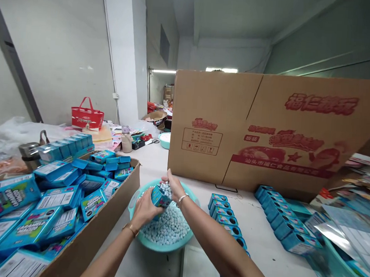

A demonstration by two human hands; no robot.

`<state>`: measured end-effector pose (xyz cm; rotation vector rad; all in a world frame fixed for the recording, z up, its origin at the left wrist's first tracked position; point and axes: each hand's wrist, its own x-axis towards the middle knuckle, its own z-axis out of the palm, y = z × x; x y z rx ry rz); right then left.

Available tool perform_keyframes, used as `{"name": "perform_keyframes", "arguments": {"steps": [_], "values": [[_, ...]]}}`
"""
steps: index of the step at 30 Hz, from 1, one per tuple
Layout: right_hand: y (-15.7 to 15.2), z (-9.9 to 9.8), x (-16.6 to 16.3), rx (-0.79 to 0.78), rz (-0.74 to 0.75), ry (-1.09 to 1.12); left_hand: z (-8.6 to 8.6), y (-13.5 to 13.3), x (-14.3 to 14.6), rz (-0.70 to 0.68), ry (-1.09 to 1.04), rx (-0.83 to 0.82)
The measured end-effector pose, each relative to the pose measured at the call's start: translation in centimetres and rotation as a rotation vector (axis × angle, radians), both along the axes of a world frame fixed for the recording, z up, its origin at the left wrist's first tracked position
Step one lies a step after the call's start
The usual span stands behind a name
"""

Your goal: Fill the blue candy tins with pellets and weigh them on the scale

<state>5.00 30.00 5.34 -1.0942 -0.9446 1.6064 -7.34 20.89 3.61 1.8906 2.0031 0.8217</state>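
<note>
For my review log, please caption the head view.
Left hand holds a blue box over a teal basin of pale balls; the right hand cups some at the box's upper end.

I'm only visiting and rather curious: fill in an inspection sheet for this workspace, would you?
Surface: white tabletop, with small dark specks.
Things in use: blue box above a turquoise basin of pale balls; open carton of blue packs to the left.
Clutter: plastic wrap, scissors, piled papers.
Hands: left hand grips the box; right hand is at its opening, balls between.
Cables: thin white line, cable or conduit unclear, reaching an outlet.
Surroundings: large printed carton behind the basin; white pillar.
</note>
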Motion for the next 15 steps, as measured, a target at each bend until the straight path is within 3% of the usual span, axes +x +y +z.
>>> {"name": "perform_keyframes", "arguments": {"steps": [5,9,12,15], "values": [[-0.7,0.5,-0.7,0.092,0.019,-0.08,-0.2,-0.2,0.3,0.016,0.006,-0.01],[-1.7,0.8,0.4,0.166,0.159,-0.103,0.6,-0.7,-0.1,-0.044,0.056,-0.059],[-3.0,-1.0,3.7,0.245,0.149,-0.209,1.7,-0.9,-1.5,-0.112,0.142,-0.128],[-4.7,-4.8,6.9,0.193,0.009,-0.447,2.3,-0.5,-2.4,-0.198,0.266,-0.218]]}}
